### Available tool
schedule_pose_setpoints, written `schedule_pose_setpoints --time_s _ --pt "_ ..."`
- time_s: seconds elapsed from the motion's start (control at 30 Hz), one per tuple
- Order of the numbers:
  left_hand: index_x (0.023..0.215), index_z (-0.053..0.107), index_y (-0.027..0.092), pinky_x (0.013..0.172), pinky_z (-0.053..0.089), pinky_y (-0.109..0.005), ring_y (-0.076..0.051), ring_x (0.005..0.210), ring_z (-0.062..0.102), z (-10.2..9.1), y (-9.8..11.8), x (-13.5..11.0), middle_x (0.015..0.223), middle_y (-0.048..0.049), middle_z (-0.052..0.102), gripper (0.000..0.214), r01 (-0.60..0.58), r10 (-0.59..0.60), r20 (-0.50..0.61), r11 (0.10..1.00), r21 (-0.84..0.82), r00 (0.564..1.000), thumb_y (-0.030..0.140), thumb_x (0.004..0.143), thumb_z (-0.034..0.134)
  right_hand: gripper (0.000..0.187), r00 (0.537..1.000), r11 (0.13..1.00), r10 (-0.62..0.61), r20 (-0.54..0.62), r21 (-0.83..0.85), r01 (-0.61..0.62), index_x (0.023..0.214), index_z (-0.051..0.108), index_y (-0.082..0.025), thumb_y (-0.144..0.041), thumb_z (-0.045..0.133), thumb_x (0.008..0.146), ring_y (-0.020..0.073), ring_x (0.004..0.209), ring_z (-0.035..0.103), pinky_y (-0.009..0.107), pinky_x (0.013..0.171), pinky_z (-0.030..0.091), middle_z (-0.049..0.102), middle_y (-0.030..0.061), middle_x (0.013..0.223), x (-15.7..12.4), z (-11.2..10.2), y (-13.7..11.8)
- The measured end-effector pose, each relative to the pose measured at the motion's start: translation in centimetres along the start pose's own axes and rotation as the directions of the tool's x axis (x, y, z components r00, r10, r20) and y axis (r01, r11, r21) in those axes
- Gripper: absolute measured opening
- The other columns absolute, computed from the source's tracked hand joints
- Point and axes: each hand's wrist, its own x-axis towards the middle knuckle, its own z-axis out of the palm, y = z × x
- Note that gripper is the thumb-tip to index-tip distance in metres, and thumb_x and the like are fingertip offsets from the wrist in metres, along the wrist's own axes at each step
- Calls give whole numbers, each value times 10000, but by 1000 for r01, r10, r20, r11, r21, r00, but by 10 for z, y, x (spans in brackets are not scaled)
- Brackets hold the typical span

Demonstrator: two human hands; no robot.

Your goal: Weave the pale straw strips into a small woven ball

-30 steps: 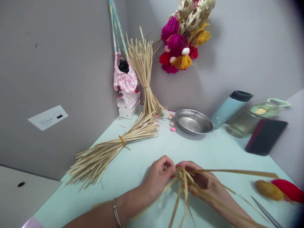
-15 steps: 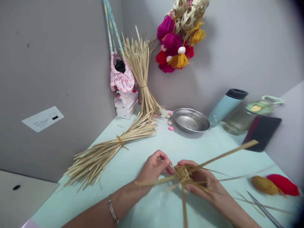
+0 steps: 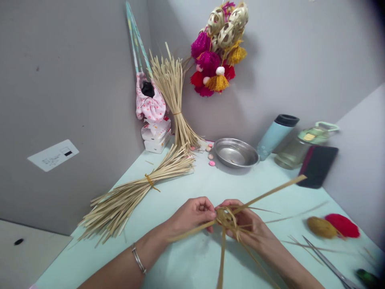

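Left hand (image 3: 192, 213) is pinching woven strips (image 3: 224, 217) at the left edge; right hand (image 3: 251, 225) is curling its fingers around them. Middle is looking interlaced; long ends (image 3: 272, 192) are sticking out unwoven.

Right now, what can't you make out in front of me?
In the head view:
Left hand: its curled fingers hide whatever it may pinch.
Right hand: some fingers are hidden behind the woven strips.
Wall label: print too small to read.
Pointed metal tool: lower end cut off by the bottom edge.
Dark green thing: blurred in the dark lower right corner; can't tell what it is.
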Motion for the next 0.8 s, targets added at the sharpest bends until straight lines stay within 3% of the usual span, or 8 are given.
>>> schedule_pose_setpoints --time_s 0.1,0.27,0.6,0.73,0.8 --pt "805 577 140 595 429 -221 -98 573 598 1 -2 2 644 20 608 357 -17 16 -41 1000 -8 999 421 699 770 388 1000 1000 7 12 27 -8 1084 585 -235 -342 763 756 224 870 642 335 747 499 643 58 1032 0 2 -1" --pt "759 586 130 563 422 -208 -77 549 542 7 3 3 614 18 601 366 -58 52 -211 998 -22 976 413 658 795 443 998 998 47 -33 -28 -48 1128 602 -235 -358 777 740 235 906 633 336 746 506 668 54 986 -1 0 -3" --pt "804 651 109 675 487 -252 -117 660 622 7 -2 3 724 -21 650 376 -49 34 -145 994 -98 989 360 606 849 477 1000 998 25 -14 -58 -25 1214 577 -247 -375 746 788 251 960 640 347 806 508 674 58 1008 -3 -2 -4" --pt "815 668 120 727 486 -274 -132 711 625 5 -5 4 768 -36 657 329 -87 76 -143 993 -77 987 349 643 831 489 999 996 26 -21 -84 -28 1211 567 -232 -406 738 787 255 935 643 361 796 513 669 56 966 -2 -3 -1" --pt "766 685 132 763 480 -281 -144 766 617 5 -6 6 812 -41 647 284 -158 154 -173 987 -7 973 330 631 837 510 1000 996 17 -24 -89 -19 1221 559 -234 -423 737 781 256 937 644 364 792 516 667 56 964 -1 -3 1"
